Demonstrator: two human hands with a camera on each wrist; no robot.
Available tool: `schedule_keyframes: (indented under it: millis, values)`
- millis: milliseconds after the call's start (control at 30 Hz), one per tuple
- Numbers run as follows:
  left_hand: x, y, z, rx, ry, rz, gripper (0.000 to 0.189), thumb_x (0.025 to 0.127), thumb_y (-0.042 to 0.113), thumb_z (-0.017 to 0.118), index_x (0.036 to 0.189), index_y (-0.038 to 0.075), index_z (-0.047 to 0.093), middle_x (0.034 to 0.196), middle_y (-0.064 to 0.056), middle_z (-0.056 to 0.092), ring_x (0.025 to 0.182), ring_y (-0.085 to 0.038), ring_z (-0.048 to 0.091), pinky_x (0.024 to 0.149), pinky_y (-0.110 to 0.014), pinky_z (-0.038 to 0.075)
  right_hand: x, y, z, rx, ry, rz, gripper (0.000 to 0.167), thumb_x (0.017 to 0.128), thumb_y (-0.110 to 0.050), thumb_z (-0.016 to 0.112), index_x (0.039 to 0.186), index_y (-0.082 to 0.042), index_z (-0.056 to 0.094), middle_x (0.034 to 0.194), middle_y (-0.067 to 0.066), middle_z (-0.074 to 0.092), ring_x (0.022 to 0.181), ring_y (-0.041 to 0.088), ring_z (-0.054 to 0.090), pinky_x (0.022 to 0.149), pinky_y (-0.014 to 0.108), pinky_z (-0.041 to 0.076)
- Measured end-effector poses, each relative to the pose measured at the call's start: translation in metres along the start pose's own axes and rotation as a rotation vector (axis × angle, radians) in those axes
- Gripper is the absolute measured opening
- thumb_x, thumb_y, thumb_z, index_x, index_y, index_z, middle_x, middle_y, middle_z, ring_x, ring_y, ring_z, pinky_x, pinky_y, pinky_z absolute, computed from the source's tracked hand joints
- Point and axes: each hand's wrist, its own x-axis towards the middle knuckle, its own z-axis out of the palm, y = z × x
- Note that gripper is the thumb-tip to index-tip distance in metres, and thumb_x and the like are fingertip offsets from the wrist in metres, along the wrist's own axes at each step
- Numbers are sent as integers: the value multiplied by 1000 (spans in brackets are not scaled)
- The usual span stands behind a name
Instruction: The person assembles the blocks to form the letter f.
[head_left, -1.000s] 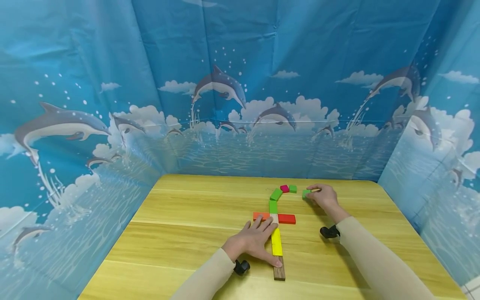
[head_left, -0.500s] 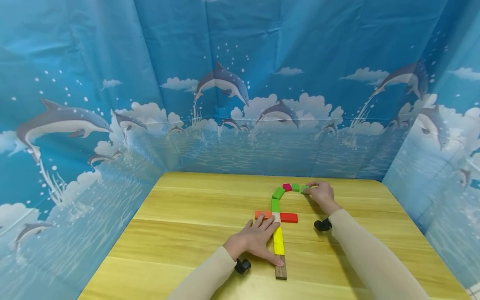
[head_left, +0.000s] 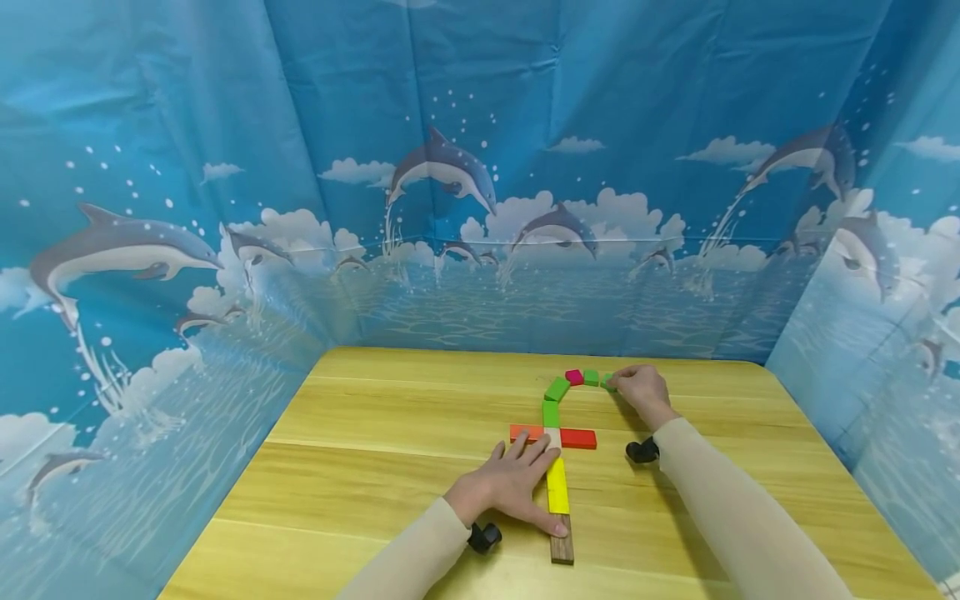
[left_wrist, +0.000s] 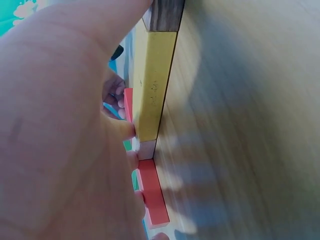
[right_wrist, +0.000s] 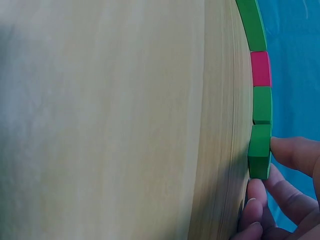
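Spread over the wooden blocks, my left hand (head_left: 510, 487) has its thumb on the dark brown block (head_left: 562, 552) and its fingers near the pale block (head_left: 552, 435). Between these lies a yellow block (head_left: 557, 487). An orange-red block (head_left: 526, 431) and a red block (head_left: 579, 438) stick out as side arms. My right hand (head_left: 643, 390) pinches a small green block (right_wrist: 259, 142) at the curve's far end, its fingertips at the block's edges. That block lies beside another green block (right_wrist: 262, 104), then a pink block (right_wrist: 260, 68).
Two longer green blocks (head_left: 551, 414) link the pale block to the pink one in a curve. All lie flat on a wood-grain table (head_left: 360, 467). A blue dolphin-print curtain (head_left: 480, 300) hangs behind the table's back edge.
My right hand has moved left with the small green block, bringing it from a gap away to the row's end. The left hand stays in place.
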Motion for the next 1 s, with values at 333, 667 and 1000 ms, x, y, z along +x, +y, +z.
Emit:
schedule_keyframes:
  millis: [333,667,1000]
  values:
    - [1,1,3,-6,3,7,116,75,87,57,164,31,7,169,4,-3,154,-26,-6,119,-61,8,-4,1,-2,-3,-11,-1,38,98,-33,65,125,-5,70,133,22,59,118,42,54,90,56,48]
    - [7,1,4,-15,26,61,109,80,85,53,163,34,4,169,3,-6,154,-27,-7,118,-64,6,-7,3,-15,-16,6,30,39,99,-33,64,127,-5,68,139,23,54,116,41,53,88,52,49]
    - [-9,-21,-10,-49,255,-26,91,92,74,49,164,30,12,169,-3,4,154,-33,-2,117,-65,10,-27,-15,-32,-66,-34,-146,51,103,-33,58,145,-3,53,137,28,54,117,43,56,84,51,53]
